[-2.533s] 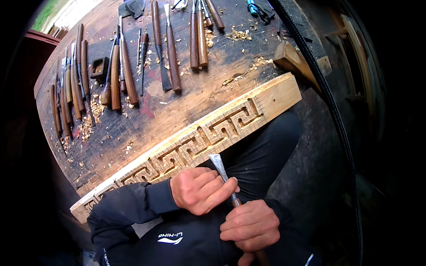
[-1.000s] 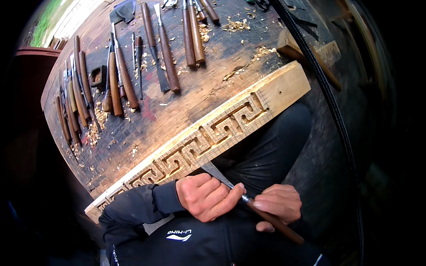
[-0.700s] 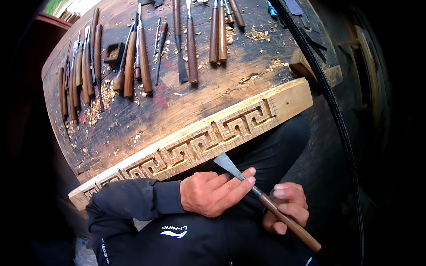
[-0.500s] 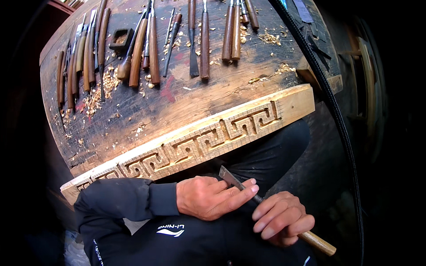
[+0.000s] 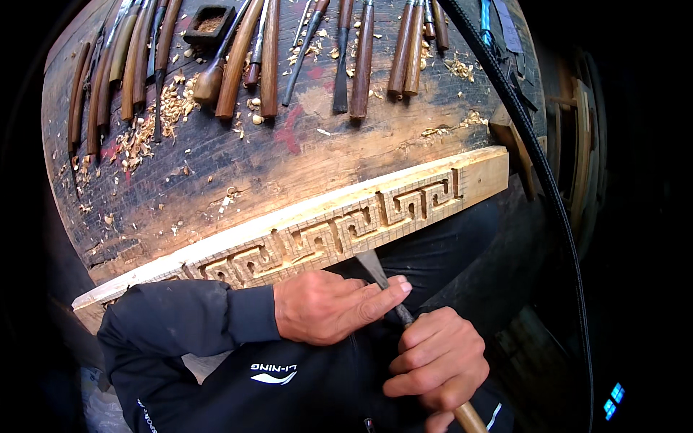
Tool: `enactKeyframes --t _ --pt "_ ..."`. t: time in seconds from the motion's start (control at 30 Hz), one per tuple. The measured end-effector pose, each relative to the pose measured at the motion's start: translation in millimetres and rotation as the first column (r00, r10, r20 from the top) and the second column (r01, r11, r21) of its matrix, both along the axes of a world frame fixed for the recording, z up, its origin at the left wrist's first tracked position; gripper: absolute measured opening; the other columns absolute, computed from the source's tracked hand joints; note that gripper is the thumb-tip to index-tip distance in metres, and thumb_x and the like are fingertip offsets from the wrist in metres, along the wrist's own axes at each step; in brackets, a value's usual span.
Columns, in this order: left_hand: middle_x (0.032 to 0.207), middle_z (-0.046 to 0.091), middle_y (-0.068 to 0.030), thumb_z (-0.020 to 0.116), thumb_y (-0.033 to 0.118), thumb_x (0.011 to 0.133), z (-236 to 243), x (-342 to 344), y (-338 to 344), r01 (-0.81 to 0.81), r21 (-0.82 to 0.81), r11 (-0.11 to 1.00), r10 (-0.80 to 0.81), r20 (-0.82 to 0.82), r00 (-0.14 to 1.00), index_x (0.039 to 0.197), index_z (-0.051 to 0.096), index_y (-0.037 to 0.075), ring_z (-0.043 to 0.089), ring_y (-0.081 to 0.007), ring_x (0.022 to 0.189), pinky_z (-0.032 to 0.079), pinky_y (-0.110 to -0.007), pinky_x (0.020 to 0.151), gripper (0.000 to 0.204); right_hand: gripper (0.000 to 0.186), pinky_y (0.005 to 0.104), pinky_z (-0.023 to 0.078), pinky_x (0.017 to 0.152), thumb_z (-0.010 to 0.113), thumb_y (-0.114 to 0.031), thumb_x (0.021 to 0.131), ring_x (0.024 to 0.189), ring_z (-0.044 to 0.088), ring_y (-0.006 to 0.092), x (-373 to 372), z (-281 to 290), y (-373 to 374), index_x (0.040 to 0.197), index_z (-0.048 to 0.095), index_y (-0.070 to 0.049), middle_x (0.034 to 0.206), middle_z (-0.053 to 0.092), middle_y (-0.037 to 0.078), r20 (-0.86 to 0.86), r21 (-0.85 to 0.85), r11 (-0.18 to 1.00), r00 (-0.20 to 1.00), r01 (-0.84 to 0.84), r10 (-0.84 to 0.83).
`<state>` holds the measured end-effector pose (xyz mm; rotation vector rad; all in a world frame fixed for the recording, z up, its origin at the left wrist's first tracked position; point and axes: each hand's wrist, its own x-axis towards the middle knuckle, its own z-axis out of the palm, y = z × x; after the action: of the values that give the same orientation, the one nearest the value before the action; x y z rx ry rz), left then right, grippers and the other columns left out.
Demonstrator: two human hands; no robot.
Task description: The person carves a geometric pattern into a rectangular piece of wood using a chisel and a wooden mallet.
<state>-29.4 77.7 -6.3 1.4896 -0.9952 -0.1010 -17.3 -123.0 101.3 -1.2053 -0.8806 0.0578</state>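
My right hand (image 5: 439,357) is wrapped around the wooden handle of a chisel (image 5: 371,265). Its flat metal blade points up and away, with the tip at the lower edge of a long wooden board (image 5: 485,176). Whether tip and board touch, I cannot tell. My left hand (image 5: 339,307) closes on the chisel's shank, a finger lying across the metal and others partly hidden. The board slants over my lap against the bench, its face carved with an angular fret pattern on pencilled grid lines. My left sleeve covers part of its left end.
Several wooden-handled carving tools (image 5: 269,65) lie along the far side of the dark workbench (image 5: 289,169). Among them sit a small square dark box (image 5: 209,24) and wood shavings (image 5: 170,108). A black braided cable (image 5: 538,155) hangs down the right side.
The chisel has swung steeper, its tip rising to the board's lower edge and its handle end moving down and left. My right hand moved slightly left with it. The whole view has shifted somewhat.
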Motion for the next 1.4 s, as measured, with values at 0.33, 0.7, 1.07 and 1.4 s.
enactKeyframes --t 0.33,0.7,1.07,1.4 --pt "0.072 0.056 0.0004 0.077 0.01 0.085 16 14 -6 -0.143 0.021 0.989 0.129 0.314 0.94 0.115 0.079 -0.007 0.06 -0.0123 0.056 0.045 -0.03 0.047 0.034 0.061 0.0397 0.064 0.056 0.061 -0.049 0.119 0.062 0.076 0.0308 -66 -25 31 0.079 0.049 -0.005 0.078 0.076 0.024 -0.121 0.234 0.8 0.833 0.553 -0.54" --pt "0.096 0.08 -0.0159 0.076 0.004 0.084 10 16 -18 -0.064 0.198 0.978 -0.014 0.367 0.93 0.136 0.074 -0.013 0.082 -0.0264 0.08 0.064 -0.035 0.065 0.055 0.072 0.0245 0.043 0.042 0.07 -0.05 0.116 0.044 0.061 0.0185 -65 -5 -23 0.059 0.049 -0.012 0.066 0.074 0.014 0.082 0.062 0.946 0.943 0.318 -0.323" --pt "0.097 0.08 -0.0146 0.076 0.002 0.083 6 18 -18 -0.18 0.126 0.976 0.124 0.361 0.924 0.138 0.073 -0.014 0.077 -0.0182 0.073 0.062 -0.032 0.062 0.057 0.074 0.0254 0.038 0.039 0.066 -0.055 0.116 0.042 0.057 0.0169 -40 3 -23 0.06 0.044 -0.012 0.065 0.072 0.012 0.005 -0.007 0.968 0.969 0.249 -0.249" --pt "0.095 0.078 -0.0147 0.075 0.003 0.085 5 18 -19 -0.199 0.128 0.972 0.145 0.344 0.928 0.139 0.071 -0.015 0.077 -0.0189 0.074 0.063 -0.031 0.064 0.057 0.073 0.0256 0.037 0.039 0.066 -0.055 0.116 0.04 0.055 0.0157 -28 0 -24 0.062 0.04 -0.015 0.064 0.071 0.01 -0.014 0.036 0.975 0.975 0.22 -0.22"
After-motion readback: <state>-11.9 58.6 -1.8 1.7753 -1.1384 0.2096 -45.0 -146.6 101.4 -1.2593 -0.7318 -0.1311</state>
